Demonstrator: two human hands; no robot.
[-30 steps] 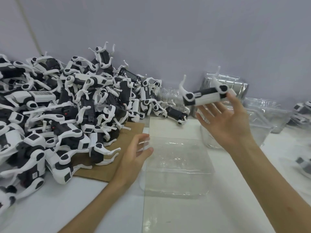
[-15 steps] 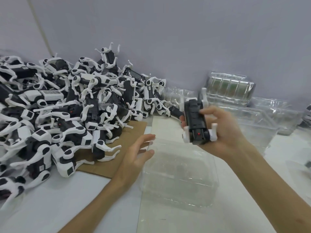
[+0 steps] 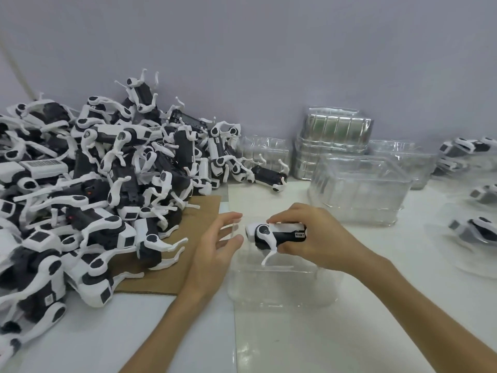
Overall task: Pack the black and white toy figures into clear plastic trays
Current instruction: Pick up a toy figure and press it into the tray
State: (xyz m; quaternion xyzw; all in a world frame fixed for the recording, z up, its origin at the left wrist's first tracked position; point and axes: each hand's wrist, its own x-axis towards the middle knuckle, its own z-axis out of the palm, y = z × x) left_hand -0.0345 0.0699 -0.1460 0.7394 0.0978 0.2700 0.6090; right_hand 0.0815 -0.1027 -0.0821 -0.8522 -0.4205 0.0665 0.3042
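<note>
My right hand (image 3: 314,238) grips a black and white toy figure (image 3: 274,234), a small robot dog, holding it level over the open top of a clear plastic tray (image 3: 285,289) on the white table. One white leg hangs down into the tray. My left hand (image 3: 215,251) rests with straight, spread fingers against the tray's left rim. A big heap of the same toy figures (image 3: 107,184) fills the left side, partly on a brown cardboard sheet (image 3: 193,219).
Stacks of empty clear trays (image 3: 357,195) stand behind the hands, with more trays (image 3: 336,135) against the grey wall. Packed toy figures in trays (image 3: 473,230) sit along the right edge. One loose figure (image 3: 266,176) lies near the wall.
My right hand has turned the toy figure from upright to level and brought it down onto the tray's opening. My left hand has stayed at the tray's left rim.
</note>
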